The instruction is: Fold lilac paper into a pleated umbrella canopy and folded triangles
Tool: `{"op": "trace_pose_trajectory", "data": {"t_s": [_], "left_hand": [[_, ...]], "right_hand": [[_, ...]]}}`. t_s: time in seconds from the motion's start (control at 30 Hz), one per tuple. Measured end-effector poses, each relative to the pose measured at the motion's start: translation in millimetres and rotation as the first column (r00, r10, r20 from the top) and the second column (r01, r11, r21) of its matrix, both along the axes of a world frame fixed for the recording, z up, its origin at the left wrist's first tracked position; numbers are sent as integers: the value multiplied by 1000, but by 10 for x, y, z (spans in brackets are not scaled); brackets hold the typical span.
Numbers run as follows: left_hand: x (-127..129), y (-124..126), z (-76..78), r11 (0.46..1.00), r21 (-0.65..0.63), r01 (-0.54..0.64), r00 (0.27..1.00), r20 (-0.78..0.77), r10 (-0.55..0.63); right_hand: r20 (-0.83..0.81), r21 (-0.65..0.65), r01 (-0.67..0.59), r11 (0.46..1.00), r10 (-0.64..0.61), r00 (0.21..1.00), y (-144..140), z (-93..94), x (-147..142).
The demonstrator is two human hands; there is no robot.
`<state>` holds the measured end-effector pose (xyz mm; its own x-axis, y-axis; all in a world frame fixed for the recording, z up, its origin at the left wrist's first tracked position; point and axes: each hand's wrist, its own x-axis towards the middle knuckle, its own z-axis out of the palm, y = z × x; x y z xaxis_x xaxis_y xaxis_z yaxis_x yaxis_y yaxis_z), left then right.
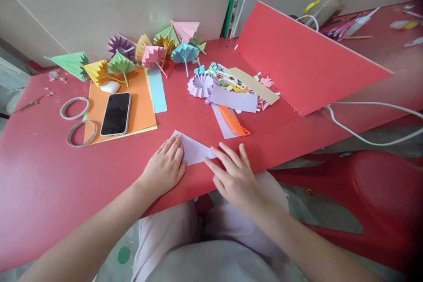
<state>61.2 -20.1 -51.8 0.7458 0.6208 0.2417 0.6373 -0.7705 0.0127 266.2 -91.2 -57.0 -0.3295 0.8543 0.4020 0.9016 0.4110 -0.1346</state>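
Note:
A lavender sheet of paper [194,149], folded to a triangle, lies flat near the table's front edge. My left hand [165,163] presses on its left corner with the fingers lying flat. At the right corner, my right hand [233,172] touches the paper with its fingertips, fingers spread. An orange craft knife or comb-like tool [233,121] rests just beyond, on a lavender strip [224,124]. Behind that are another lavender strip [234,98], a pleated lavender paper disc [201,86] and a heap of coloured paper scraps [231,83].
Folded paper umbrellas [153,56] stand along the wall. To the left, a phone [115,114] sits on orange paper [142,110] beside two rolls of tape [74,108]. A red board [307,61] leans at right, with a white cable [363,141] and a red stool [380,194] nearby.

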Motion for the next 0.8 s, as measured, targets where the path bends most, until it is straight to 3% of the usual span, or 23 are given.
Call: {"op": "trace_pose_trajectory", "data": {"t_s": [0.3, 0.43, 0.53, 0.67, 0.73, 0.8], "left_hand": [[6, 0, 1, 1000, 20, -7, 1000, -9, 7], [-2, 0, -13, 1000, -12, -8, 1000, 28, 9], [-11, 1, -31, 1000, -11, 2, 999, 52, -1], [-13, 6, -57, 999, 45, 19, 997, 71, -22], [-12, 9, -64, 997, 71, 40, 996, 74, -45], [-9, 11, -58, 994, 91, 65, 995, 65, -71]], "right_hand": [[21, 71, 143, 987, -145, 989, -13, -61, 470], [-159, 130, 194, 972, -173, 972, 37, -6, 462], [-347, 104, 78, 992, -37, 937, 150, 104, 190], [-426, 28, -231, 972, 221, 877, 442, 215, -329], [-473, -89, -334, 938, 255, 844, 609, 214, -522], [-531, -217, -369, 904, 208, 821, 749, 179, -632]]}}
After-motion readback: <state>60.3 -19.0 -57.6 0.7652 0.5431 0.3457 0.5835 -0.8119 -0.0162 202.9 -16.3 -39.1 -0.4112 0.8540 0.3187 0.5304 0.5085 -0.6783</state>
